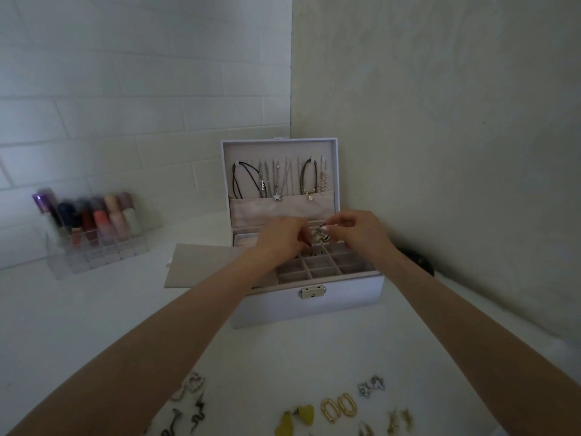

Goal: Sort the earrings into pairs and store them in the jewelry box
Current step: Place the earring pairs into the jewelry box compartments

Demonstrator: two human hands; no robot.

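The pale lilac jewelry box stands open on the white counter, necklaces hanging inside its raised lid. My left hand and my right hand meet over the back compartments of its grid tray. Together their fingertips pinch small black-and-white earrings. Loose earrings lie at the near edge: yellow hearts, gold oval hoops, a silver pair, dark zigzag ones, a pearly heart hoop and small gold ones.
A clear organizer with several bottles stands at the left against the tiled wall. A flat beige tray insert lies left of the box. A dark object sits by the right wall behind the box.
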